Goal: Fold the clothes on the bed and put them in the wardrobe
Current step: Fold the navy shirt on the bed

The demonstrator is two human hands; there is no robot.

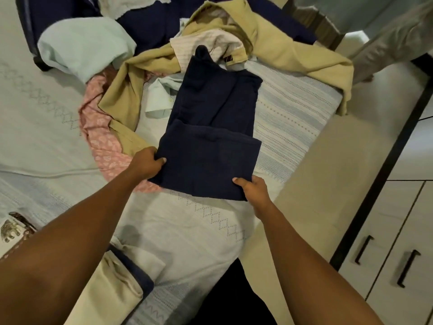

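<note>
Our left hand pinches the near-left corner of the navy garment, thumb on top and fingers curled under the edge. Our right hand grips the near-right corner the same way. Between them the garment lies on the bed, narrowed to a long strip. A layer is doubled over its near half, and its far tip rests against the heap.

That heap sits just beyond: a khaki garment draped over the rest, a pink cloth to the left touching the navy edge, and a pale green cloth farther back. None of these looks folded. Near us, at the lower left, a small folded stack sits on the bed. To the right, past the bed's edge, stand pale doors with dark handles, which we take for the wardrobe.

We judge that we are midway through folding the navy garment. The next move calls for keeping both corners level and carrying them together over the far half, so that the edges meet squarely. The packet can then go on the stack or to the wardrobe. Much of the task is ahead of us.
</note>
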